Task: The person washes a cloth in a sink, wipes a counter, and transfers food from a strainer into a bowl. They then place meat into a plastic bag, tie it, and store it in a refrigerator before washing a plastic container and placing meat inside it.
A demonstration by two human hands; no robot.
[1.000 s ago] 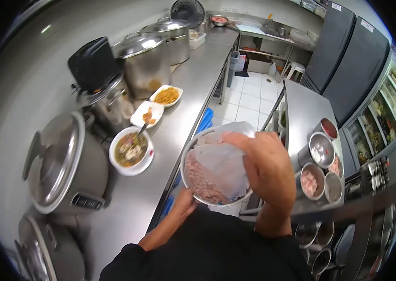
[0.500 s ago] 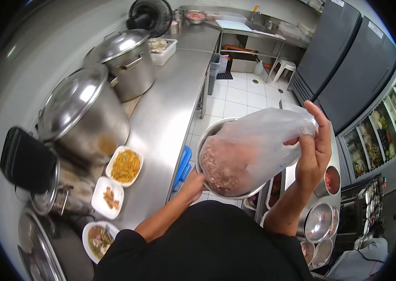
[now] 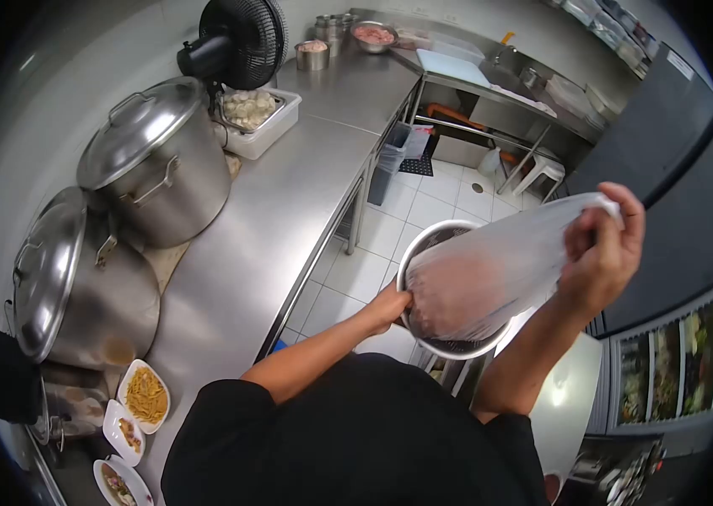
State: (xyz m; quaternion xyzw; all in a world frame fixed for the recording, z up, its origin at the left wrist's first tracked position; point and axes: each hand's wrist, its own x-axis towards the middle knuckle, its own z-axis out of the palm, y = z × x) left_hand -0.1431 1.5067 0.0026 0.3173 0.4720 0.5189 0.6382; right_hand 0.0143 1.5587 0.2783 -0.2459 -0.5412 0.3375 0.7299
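My left hand [image 3: 388, 307] grips the rim of a round metal bowl [image 3: 414, 244] in front of my body. A translucent plastic bag [image 3: 533, 253] hangs at a slant over the bowl, its lower end resting inside. Pinkish ground meat [image 3: 462, 282] shows through the bag's plastic. My right hand [image 3: 605, 249] is closed on the bag's upper end, raised to the right of the bowl. The bottom of the bowl is mostly hidden by the bag.
A steel counter [image 3: 247, 228] runs along the left, bearing lidded stockpots [image 3: 162, 169], a fan [image 3: 242, 42], a white tub [image 3: 268, 126] and a dish of yellow food [image 3: 145, 396]. Dark fridges [image 3: 668, 160] stand at right. White floor tiles [image 3: 365, 261] lie ahead.
The view has turned, and the bowl and bag have shifted right with both hands. My right hand's fingers have closed further around the bag's top, which is stretched tighter.
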